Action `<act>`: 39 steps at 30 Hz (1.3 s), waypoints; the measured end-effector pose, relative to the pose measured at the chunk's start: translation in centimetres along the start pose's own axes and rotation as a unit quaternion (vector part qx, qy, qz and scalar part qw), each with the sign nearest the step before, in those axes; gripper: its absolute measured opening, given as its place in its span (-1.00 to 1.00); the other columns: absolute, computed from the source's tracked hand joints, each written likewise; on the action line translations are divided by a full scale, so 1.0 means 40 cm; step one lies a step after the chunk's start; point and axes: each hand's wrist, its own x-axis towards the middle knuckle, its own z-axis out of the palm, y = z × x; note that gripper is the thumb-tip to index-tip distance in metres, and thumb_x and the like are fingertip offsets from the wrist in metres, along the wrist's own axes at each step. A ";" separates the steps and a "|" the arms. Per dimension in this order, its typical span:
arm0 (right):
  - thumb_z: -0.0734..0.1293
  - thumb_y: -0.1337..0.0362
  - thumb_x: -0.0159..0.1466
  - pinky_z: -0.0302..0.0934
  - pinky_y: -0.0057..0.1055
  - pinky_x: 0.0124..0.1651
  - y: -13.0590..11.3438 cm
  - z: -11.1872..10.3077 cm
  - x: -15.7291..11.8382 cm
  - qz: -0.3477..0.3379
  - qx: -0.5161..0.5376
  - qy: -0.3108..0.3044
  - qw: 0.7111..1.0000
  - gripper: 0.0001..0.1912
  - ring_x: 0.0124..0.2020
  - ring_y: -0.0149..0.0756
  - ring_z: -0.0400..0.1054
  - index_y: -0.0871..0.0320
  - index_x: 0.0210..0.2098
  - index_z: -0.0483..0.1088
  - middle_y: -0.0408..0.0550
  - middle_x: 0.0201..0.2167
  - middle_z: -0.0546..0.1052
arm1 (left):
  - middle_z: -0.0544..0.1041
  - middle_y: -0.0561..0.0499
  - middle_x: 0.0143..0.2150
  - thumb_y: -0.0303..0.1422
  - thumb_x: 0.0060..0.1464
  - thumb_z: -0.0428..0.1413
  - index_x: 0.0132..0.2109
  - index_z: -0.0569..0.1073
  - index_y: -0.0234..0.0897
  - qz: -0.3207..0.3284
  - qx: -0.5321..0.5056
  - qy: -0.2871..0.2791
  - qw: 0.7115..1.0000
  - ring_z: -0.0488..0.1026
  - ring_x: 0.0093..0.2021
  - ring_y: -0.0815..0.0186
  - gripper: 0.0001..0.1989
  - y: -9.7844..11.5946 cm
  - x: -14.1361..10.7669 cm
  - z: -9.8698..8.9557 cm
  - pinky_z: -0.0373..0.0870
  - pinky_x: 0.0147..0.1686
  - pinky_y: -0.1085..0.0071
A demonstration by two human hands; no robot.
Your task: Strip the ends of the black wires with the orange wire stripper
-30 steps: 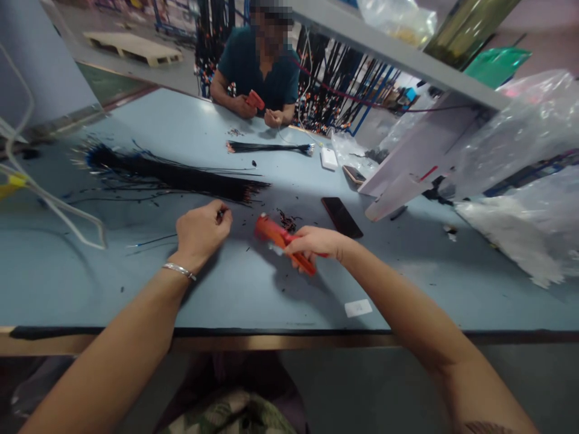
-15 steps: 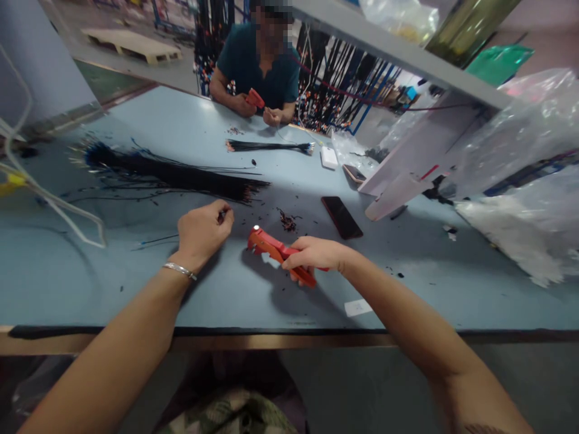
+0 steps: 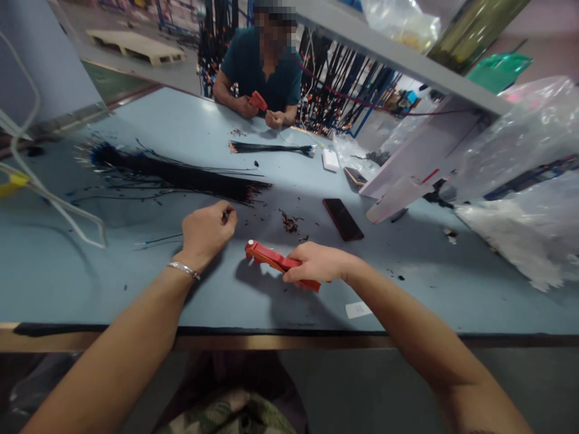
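Observation:
My left hand [image 3: 207, 232] is closed in a pinch. A thin black wire [image 3: 165, 239] with a blue end runs out from behind it to the left, and the part between my fingers is mostly hidden. My right hand [image 3: 314, 265] grips a red and orange wire stripper [image 3: 266, 256] whose head points left, just right of and below my left hand. Beyond my left hand lies a thick bundle of black wires [image 3: 181, 172]. Small dark and copper-coloured scraps [image 3: 289, 223] form a pile above the tool.
A phone [image 3: 342, 219] lies right of the scraps, and a white label [image 3: 358, 310] sits near the front edge. Opposite, a person [image 3: 260, 72] holds another red tool. A smaller wire bundle [image 3: 271, 148] lies before them. Plastic bags [image 3: 511, 229] fill the right side.
The wire stripper's head has dropped slightly toward the table edge, and its handles look closer together. My left hand stays pinched at nearly the same place. The view has shifted slightly.

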 end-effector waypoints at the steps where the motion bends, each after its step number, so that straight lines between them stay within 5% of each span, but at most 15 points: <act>1: 0.32 0.17 0.16 0.12 -0.51 -0.59 0.004 -0.002 0.011 0.008 0.015 0.001 1.000 -0.74 -0.63 -0.38 0.35 0.20 -0.56 0.42 -0.09 -0.61 0.51 | 0.61 -0.05 -0.30 -0.21 0.16 -0.07 -0.14 0.54 -0.17 0.000 -0.001 -0.002 1.000 0.53 -0.23 0.11 -0.68 0.001 0.000 0.000 0.14 -0.42 0.34; 3: 0.33 0.21 0.16 0.17 -0.51 -0.60 0.020 -0.007 0.041 0.025 0.080 0.010 0.996 -0.80 -0.61 -0.36 0.39 0.20 -0.52 0.40 -0.07 -0.56 0.54 | 0.61 -0.06 -0.29 -0.21 0.16 -0.07 -0.13 0.54 -0.17 -0.001 -0.001 -0.009 1.000 0.52 -0.23 0.11 -0.67 0.002 0.000 -0.001 0.14 -0.42 0.34; 8: 0.30 0.31 0.20 0.27 -0.47 -0.63 0.061 -0.024 0.091 0.070 0.292 0.148 0.942 -0.87 -0.64 -0.29 0.43 0.21 -0.46 0.32 -0.02 -0.59 0.52 | 0.61 -0.06 -0.29 -0.22 0.16 -0.07 -0.14 0.54 -0.17 -0.004 -0.004 0.000 1.000 0.52 -0.22 0.11 -0.68 -0.001 0.001 -0.001 0.12 -0.43 0.35; 15: 0.36 0.32 0.18 0.30 -0.54 -0.59 0.019 0.012 0.067 -0.007 0.299 -0.009 0.954 -0.85 -0.69 -0.40 0.39 0.25 -0.48 0.36 -0.09 -0.61 0.52 | 0.61 -0.08 -0.31 -0.22 0.16 -0.08 -0.11 0.54 -0.20 -0.006 0.009 -0.012 1.000 0.52 -0.25 0.11 -0.66 -0.001 0.004 0.000 0.11 -0.44 0.36; 22: 0.36 0.28 0.17 0.26 -0.53 -0.64 0.044 0.032 0.058 0.001 0.319 0.032 0.947 -0.85 -0.67 -0.37 0.39 0.24 -0.45 0.36 -0.07 -0.60 0.51 | 0.60 -0.08 -0.34 -0.23 0.13 -0.04 -0.15 0.56 -0.21 -0.003 -0.012 0.001 1.000 0.51 -0.30 0.14 -0.69 -0.009 0.005 0.007 0.13 -0.45 0.38; 26: 0.42 0.21 0.08 0.36 -0.43 -0.51 0.092 0.065 0.048 -0.093 0.460 0.090 0.878 -0.73 -0.51 -0.25 0.50 0.24 -0.31 0.38 -0.03 -0.47 0.56 | 0.59 -0.03 -0.40 -0.21 0.12 0.01 -0.20 0.58 -0.21 0.034 -0.106 0.002 0.994 0.50 -0.36 0.22 -0.71 -0.003 -0.004 0.027 0.18 -0.43 0.41; 32: 0.41 0.30 0.04 0.38 -0.23 -0.22 0.086 0.141 0.103 -0.291 0.628 0.129 0.710 -0.49 -0.28 -0.13 0.53 0.18 0.00 0.34 -0.07 -0.33 0.56 | 0.63 0.00 -0.31 -0.17 0.15 0.01 -0.24 0.58 -0.28 0.111 -0.292 -0.041 0.949 0.50 -0.32 0.29 -0.67 0.011 -0.025 0.052 0.28 -0.31 0.47; 39: 0.38 0.32 0.09 0.35 -0.23 -0.19 0.097 0.182 0.114 -0.345 0.674 0.096 0.646 -0.54 -0.26 -0.17 0.50 0.12 0.01 0.34 -0.09 -0.29 0.52 | 0.50 0.06 -0.50 -0.27 0.16 -0.06 -0.24 0.51 -0.27 0.115 -0.226 -0.065 0.965 0.34 -0.53 0.36 -0.72 0.016 -0.031 0.053 0.16 -0.46 0.47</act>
